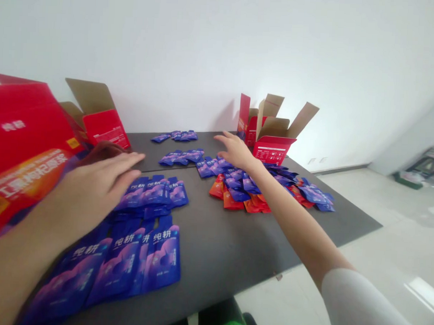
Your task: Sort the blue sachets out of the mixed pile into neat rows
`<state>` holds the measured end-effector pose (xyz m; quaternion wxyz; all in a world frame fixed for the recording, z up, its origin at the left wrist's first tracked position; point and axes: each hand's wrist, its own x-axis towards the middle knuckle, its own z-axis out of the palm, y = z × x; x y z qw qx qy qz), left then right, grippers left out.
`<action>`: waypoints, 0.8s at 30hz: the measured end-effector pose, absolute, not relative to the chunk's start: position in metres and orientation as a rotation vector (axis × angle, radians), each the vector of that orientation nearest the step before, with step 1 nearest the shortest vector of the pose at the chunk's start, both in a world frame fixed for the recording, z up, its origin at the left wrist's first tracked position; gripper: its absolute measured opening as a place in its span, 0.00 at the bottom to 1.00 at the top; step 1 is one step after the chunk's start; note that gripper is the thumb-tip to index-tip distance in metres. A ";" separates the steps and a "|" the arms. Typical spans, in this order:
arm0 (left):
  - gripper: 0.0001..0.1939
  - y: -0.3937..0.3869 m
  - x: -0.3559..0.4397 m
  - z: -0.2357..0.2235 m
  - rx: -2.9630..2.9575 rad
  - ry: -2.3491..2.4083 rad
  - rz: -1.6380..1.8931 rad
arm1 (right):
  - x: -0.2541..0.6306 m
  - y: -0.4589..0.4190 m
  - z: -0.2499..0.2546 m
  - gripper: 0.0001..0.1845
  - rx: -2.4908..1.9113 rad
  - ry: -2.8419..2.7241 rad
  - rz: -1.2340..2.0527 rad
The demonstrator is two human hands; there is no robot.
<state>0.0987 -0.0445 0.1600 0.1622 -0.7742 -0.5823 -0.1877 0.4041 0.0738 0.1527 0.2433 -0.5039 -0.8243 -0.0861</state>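
Note:
My left hand (pixel 97 181) reaches in from the left with its fingers stretched out and nothing visible in them. It is beside a large red carton (pixel 27 140) and above rows of blue-purple pouches (pixel 162 256). A dark reddish-brown shape (pixel 106 150) shows behind its fingers, too blurred to name. Farther off, my right hand (pixel 235 149) is extended with fingers apart, over a cluster of blue pouches (pixel 205 168). Its grip is free. Under the right forearm lies a mixed heap of blue pouches and orange-red pouches (pixel 233 200).
Open red cartons (pixel 274 148) with raised flaps stand at the table's back right; another open carton (pixel 106 129) is at the left. Small groups of pouches (pixel 181 156) lie toward the wall. The grey table (pixel 213 248) ends at a front edge above a tiled floor.

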 end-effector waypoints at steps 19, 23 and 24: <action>0.15 0.104 0.259 0.074 -2.544 -1.548 0.235 | 0.421 0.176 0.092 0.35 -1.809 -2.892 0.099; 0.16 0.106 0.262 0.073 -2.549 -1.512 0.185 | 0.424 0.173 0.087 0.32 -1.742 -2.863 0.010; 0.17 0.107 0.263 0.073 -2.548 -1.508 0.180 | 0.424 0.171 0.088 0.29 -1.732 -2.859 -0.009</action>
